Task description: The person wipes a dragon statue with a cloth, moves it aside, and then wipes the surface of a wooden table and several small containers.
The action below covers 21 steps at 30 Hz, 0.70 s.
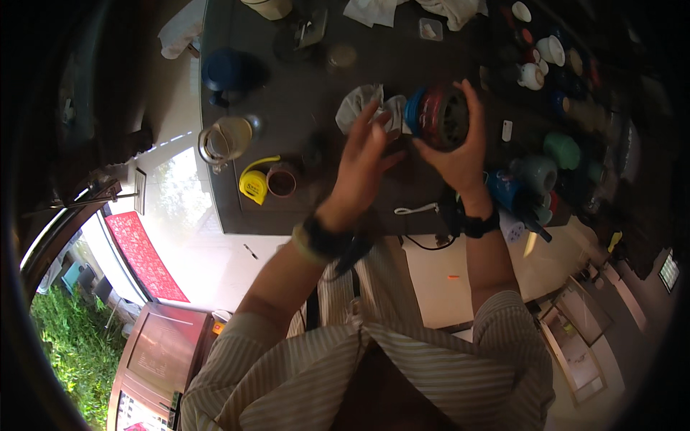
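Note:
My right hand (463, 145) grips a round container (434, 116) with a blue end, a red printed side and a dark end with openings, tilted on its side above the dark table (323, 215). My left hand (364, 156) is just left of it, fingers spread and holding nothing. Beyond the left fingers lies a crumpled pale cloth or bag (358, 105), partly hidden by them. A white looped cord (416, 209) lies near the table's front edge, between my forearms.
On the left stand a glass pitcher (232, 139), a yellow tape measure (253, 186), a brown cup (282, 180) and a dark blue mug (222, 70). Bottles, including a green one (561, 151), crowd the right, with a white teapot (531, 76) and cups farther back.

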Each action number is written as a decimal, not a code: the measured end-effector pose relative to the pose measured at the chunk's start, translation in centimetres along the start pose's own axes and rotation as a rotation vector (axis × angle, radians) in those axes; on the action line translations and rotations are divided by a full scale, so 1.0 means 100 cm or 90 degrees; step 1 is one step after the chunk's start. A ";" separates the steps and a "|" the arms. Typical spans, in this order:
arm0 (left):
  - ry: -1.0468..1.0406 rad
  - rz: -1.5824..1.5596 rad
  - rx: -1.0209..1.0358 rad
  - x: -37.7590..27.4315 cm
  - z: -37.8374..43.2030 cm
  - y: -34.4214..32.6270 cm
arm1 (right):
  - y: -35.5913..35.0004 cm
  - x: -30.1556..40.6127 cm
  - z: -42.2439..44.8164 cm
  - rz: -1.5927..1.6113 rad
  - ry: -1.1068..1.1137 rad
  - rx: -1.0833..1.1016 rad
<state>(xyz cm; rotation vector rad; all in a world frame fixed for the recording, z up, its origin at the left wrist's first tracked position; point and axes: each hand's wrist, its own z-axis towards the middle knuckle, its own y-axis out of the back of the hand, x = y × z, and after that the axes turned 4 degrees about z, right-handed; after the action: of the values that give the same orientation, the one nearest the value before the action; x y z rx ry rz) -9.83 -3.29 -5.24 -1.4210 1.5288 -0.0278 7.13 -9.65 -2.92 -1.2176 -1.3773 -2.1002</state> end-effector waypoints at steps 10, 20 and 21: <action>0.203 -0.283 0.168 0.044 0.021 0.006 | 0.000 0.032 -0.068 0.155 -0.137 -0.074; 0.243 -0.505 0.229 0.041 0.002 0.047 | -0.048 -0.070 -0.132 -0.115 -0.112 -0.135; 0.250 -0.508 0.217 0.041 -0.004 0.051 | -0.059 -0.075 -0.140 -0.123 -0.130 -0.110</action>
<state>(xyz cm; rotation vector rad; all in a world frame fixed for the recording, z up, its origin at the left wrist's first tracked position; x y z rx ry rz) -13.06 -5.09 -10.68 -1.7083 1.0787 -1.0489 0.88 -20.24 -14.60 -1.4546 -1.4765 -2.3224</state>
